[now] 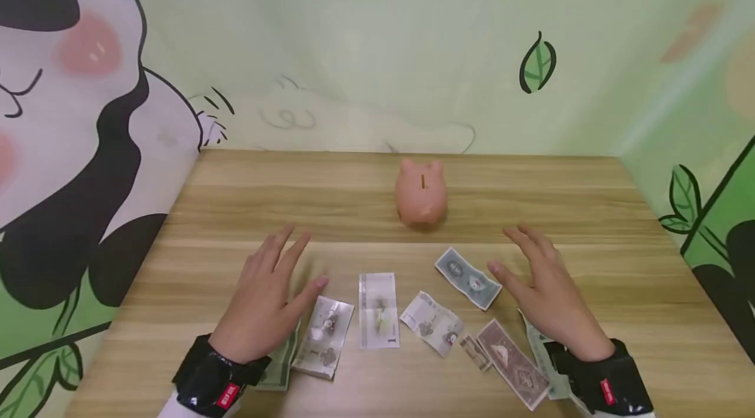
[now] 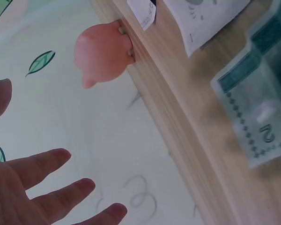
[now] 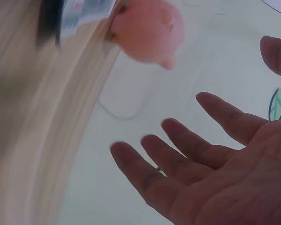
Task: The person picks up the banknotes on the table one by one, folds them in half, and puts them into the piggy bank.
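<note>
- Eight notes (image 1: 377, 303) are strewn across the lower frame.
- One piggy bank (image 1: 421, 198) is seen near centre, contents hidden.
- Left hand (image 1: 262, 303) and right hand (image 1: 548, 290) are held apart, outspread.

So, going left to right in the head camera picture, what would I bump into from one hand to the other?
Left hand, straight white banknote, pink piggy bank, blue-grey banknote, right hand.

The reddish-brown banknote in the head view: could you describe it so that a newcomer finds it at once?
On the wooden table, start at the pink piggy bank and come nearer and rightward to the right black wristband. Just left of it, the reddish-brown banknote slants between a small tan note and a pale green note. Its reddish colour sets it apart.
</note>
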`<action>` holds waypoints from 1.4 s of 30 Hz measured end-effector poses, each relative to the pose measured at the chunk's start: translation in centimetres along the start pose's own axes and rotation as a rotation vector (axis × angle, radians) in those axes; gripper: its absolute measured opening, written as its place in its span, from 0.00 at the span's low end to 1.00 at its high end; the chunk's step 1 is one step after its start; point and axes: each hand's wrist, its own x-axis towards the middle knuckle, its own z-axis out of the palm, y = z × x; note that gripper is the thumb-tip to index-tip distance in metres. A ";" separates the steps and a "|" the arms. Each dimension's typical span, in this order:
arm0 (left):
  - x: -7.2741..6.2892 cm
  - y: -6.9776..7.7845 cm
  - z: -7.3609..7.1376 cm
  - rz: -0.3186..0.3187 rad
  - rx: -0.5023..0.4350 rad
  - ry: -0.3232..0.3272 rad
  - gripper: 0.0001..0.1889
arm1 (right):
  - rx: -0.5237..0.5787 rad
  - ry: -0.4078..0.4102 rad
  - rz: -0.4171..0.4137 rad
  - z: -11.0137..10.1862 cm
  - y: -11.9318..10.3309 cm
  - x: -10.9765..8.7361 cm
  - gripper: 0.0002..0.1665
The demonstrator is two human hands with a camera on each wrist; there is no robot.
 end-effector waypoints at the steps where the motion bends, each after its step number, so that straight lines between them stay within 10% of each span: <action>1: -0.4 -0.2 -0.1 -0.003 -0.005 0.006 0.38 | 0.027 -0.012 0.003 0.1 -0.1 -0.1 0.40; 21: -2.8 -0.7 -0.6 -0.045 -0.068 0.028 0.37 | 0.319 -0.061 0.025 2.8 -2.0 -2.6 0.34; 31: -5.3 -2.0 -1.3 -0.250 -0.101 -0.097 0.38 | 0.753 -0.190 0.080 5.6 -4.2 -3.1 0.24; 42: -8.2 -3.7 -0.7 -0.459 -0.234 -0.181 0.33 | 1.024 -0.534 0.063 11.3 -7.7 -2.4 0.32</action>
